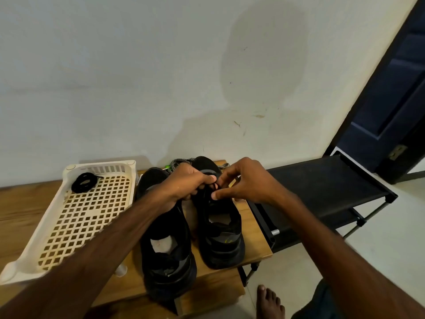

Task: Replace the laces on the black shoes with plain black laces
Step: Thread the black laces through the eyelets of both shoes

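Black lace mid-frame: left grip and right grip pinch it, apparently, over the shoe near the surface right edge.

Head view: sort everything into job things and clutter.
Job: black shoes, black lace pinched by left hand and right hand, coiled spare lace, patterned laces behind.
Clutter: white basket, black rack, door.

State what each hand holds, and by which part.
The left hand and right hand both pinch the black lace over the shoe; which part cannot be told.
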A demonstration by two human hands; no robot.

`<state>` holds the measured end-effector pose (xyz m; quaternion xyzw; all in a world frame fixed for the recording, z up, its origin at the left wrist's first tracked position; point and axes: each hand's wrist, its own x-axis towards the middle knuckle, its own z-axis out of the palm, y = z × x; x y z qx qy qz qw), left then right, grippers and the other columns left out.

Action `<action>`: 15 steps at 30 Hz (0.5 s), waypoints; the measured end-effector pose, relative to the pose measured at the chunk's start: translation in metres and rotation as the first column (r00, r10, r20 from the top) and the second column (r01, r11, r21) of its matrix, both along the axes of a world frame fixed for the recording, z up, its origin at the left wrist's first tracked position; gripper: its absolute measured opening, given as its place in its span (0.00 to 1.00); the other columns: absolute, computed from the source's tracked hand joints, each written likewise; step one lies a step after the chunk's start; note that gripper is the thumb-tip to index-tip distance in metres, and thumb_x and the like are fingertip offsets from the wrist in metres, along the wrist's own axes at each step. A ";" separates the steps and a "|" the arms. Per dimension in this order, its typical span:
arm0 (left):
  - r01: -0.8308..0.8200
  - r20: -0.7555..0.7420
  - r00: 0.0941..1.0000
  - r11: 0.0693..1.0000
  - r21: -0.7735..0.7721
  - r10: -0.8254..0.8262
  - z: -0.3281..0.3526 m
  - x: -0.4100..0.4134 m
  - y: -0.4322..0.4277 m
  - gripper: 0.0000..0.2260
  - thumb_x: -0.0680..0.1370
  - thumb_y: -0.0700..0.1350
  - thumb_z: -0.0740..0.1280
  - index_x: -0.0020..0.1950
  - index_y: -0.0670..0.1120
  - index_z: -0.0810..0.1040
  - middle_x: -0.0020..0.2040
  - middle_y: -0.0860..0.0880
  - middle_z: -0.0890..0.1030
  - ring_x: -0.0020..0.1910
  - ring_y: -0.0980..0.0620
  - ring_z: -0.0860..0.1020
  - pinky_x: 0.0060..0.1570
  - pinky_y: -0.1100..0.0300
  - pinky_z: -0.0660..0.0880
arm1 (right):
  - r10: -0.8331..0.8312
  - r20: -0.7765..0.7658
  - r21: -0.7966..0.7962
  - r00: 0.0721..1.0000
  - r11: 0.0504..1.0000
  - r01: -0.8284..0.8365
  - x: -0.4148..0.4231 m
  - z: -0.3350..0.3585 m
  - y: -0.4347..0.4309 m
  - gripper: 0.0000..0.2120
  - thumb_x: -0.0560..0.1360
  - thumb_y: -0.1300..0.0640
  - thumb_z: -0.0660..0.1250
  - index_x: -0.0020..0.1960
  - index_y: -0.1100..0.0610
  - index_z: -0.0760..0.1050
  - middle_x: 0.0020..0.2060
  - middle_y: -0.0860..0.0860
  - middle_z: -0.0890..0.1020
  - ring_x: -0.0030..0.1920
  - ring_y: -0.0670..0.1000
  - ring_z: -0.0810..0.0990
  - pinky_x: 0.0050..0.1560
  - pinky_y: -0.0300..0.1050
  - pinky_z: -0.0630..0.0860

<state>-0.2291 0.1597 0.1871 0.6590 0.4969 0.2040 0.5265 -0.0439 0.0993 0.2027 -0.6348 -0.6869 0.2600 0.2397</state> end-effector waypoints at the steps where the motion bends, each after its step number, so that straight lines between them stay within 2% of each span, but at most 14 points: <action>1: -0.018 0.005 1.000 1.000 0.000 0.018 0.000 0.002 -0.001 0.12 0.77 0.49 0.73 0.40 0.42 0.87 0.26 0.53 0.71 0.24 0.57 0.65 0.26 0.64 0.61 | -0.027 0.029 0.030 0.999 0.999 0.026 -0.004 -0.001 -0.002 0.11 0.67 0.48 0.82 0.46 0.51 0.87 0.40 0.46 0.87 0.37 0.39 0.82 0.40 0.37 0.79; 4: -0.070 0.013 0.997 0.997 0.036 0.070 -0.002 0.004 -0.003 0.15 0.78 0.48 0.72 0.31 0.47 0.85 0.25 0.51 0.71 0.23 0.57 0.65 0.24 0.65 0.62 | -0.111 0.091 0.153 0.990 0.984 0.096 -0.015 -0.004 -0.007 0.07 0.72 0.50 0.79 0.48 0.51 0.88 0.41 0.45 0.87 0.40 0.41 0.84 0.45 0.41 0.82; 6: -0.096 0.011 0.995 0.994 0.049 0.095 -0.004 0.004 -0.002 0.19 0.77 0.48 0.73 0.26 0.49 0.83 0.24 0.51 0.70 0.23 0.57 0.65 0.24 0.65 0.62 | -0.137 0.078 0.210 0.988 0.971 0.118 -0.020 -0.005 -0.010 0.06 0.74 0.51 0.77 0.49 0.51 0.88 0.41 0.46 0.88 0.40 0.43 0.84 0.44 0.41 0.83; 8: -0.097 0.017 0.995 0.994 0.043 0.096 -0.004 0.004 -0.003 0.17 0.77 0.49 0.73 0.28 0.47 0.84 0.25 0.51 0.70 0.24 0.56 0.65 0.25 0.64 0.62 | -0.160 0.004 0.212 0.987 0.965 0.156 -0.023 -0.004 -0.014 0.05 0.74 0.52 0.77 0.46 0.53 0.88 0.38 0.47 0.87 0.38 0.42 0.84 0.40 0.37 0.81; 10: -0.102 0.015 0.995 0.993 0.063 0.101 -0.004 0.004 -0.004 0.15 0.77 0.49 0.73 0.33 0.45 0.85 0.25 0.50 0.69 0.24 0.56 0.64 0.27 0.63 0.63 | -0.232 -0.161 0.095 0.959 0.964 0.250 -0.024 -0.001 -0.015 0.07 0.74 0.55 0.76 0.42 0.58 0.87 0.37 0.52 0.86 0.38 0.43 0.84 0.38 0.36 0.79; 11: -0.105 0.000 0.994 0.991 0.087 0.105 -0.005 0.004 -0.005 0.13 0.78 0.50 0.72 0.36 0.45 0.86 0.25 0.52 0.70 0.23 0.57 0.65 0.29 0.62 0.64 | -0.293 -0.302 -0.017 0.907 0.953 0.302 -0.022 0.004 -0.015 0.09 0.74 0.56 0.73 0.40 0.61 0.85 0.40 0.56 0.86 0.40 0.44 0.84 0.42 0.40 0.80; 13: -0.113 -0.026 0.993 0.987 0.118 0.117 -0.004 0.003 -0.007 0.11 0.79 0.50 0.71 0.41 0.47 0.88 0.20 0.57 0.69 0.20 0.61 0.67 0.38 0.61 0.71 | -0.371 -0.607 -0.205 0.703 0.928 0.312 -0.015 0.018 -0.015 0.10 0.74 0.57 0.66 0.37 0.61 0.79 0.42 0.57 0.85 0.45 0.51 0.83 0.49 0.51 0.79; 15: -0.131 -0.025 0.991 0.986 0.106 0.134 -0.003 0.001 -0.008 0.11 0.80 0.50 0.71 0.43 0.47 0.88 0.16 0.58 0.67 0.22 0.61 0.67 0.51 0.57 0.74 | -0.289 -0.838 -0.161 0.463 0.942 0.296 0.003 0.034 -0.019 0.12 0.76 0.56 0.63 0.34 0.55 0.73 0.39 0.52 0.84 0.47 0.53 0.82 0.49 0.52 0.77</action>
